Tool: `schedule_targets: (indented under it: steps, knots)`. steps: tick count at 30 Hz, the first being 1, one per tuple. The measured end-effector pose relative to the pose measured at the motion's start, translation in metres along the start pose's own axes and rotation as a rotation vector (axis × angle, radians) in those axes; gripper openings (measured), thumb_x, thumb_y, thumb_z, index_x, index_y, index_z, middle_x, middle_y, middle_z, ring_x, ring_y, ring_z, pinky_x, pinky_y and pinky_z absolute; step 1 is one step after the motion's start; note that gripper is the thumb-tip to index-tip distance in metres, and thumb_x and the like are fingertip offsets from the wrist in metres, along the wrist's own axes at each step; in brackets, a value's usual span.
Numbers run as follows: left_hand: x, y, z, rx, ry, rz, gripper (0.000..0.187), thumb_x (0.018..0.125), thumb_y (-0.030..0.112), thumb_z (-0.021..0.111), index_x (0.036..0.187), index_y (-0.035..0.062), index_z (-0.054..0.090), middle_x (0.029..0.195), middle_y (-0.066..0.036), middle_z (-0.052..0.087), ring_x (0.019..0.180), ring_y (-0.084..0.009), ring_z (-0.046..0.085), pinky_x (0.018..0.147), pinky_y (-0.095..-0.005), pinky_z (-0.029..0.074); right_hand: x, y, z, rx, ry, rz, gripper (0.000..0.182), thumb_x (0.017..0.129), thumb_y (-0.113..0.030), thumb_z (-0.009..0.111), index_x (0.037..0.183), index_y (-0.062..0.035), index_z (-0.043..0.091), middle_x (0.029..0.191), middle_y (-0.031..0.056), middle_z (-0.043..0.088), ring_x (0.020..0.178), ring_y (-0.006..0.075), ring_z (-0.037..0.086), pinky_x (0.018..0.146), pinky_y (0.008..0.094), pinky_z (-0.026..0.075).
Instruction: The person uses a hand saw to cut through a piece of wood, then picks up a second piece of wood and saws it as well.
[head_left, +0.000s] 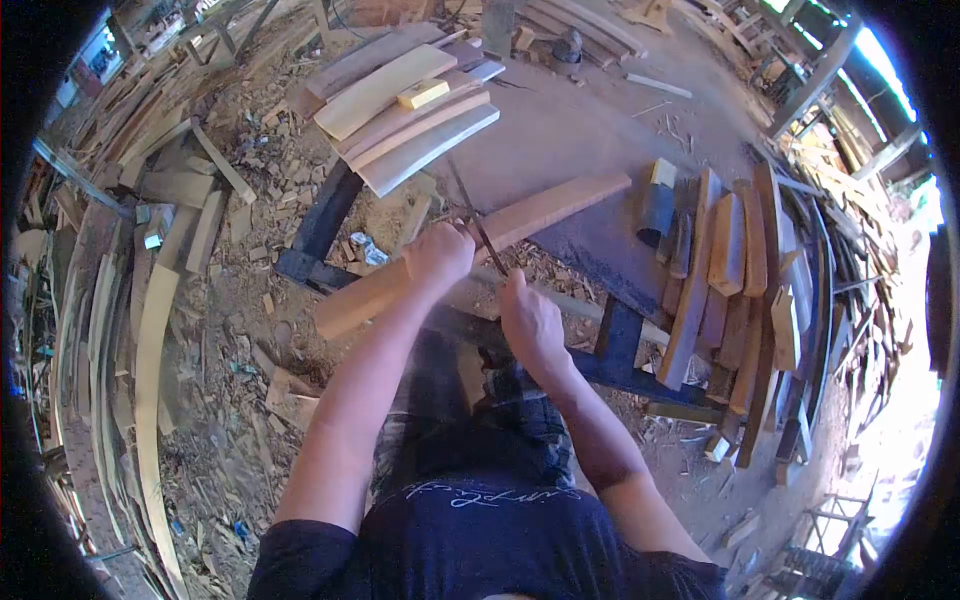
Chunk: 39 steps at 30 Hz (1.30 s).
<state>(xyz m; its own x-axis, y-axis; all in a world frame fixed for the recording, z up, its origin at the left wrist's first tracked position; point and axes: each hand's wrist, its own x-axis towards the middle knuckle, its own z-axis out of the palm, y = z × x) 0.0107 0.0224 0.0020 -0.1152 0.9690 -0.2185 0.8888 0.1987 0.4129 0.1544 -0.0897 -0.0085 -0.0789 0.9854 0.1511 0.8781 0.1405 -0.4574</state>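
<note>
A long reddish-brown wooden beam lies slantwise in front of me, across a dark frame. My left hand is closed over the beam near its middle, fingertips close to a thin dark bar-like tool. That tool crosses the top of the beam at an angle; whether it is a blade or a file I cannot make out. At its near end, my right hand is closed around it. Any handle is hidden in the fist.
Beyond the beam, several sawn boards lie side by side with a small yellowish block on top. Wooden pieces are stacked at right beside a dark cylinder. The dark frame stands over scrap-strewn ground. Long planks lie at left.
</note>
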Motion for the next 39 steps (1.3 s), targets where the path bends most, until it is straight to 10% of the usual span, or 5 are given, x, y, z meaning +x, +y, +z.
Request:
schedule_targets:
  steps: [39]
  knots:
    - [0.001, 0.003, -0.004, 0.031, 0.016, -0.032, 0.05, 0.093, 0.036, 0.033, 0.093, 0.0007, 0.069, 0.103, -0.02, 0.066, 0.103, -0.0354, 0.061, 0.091, -0.0478, 0.044, -0.029, 0.011, -0.002, -0.028, -0.062, 0.062, 0.02, 0.093, -0.022, 0.046, 0.101, -0.0037, 0.043, 0.067, 0.019, 0.061, 0.064, 0.0382, 0.062, 0.057, 0.0488, 0.049]
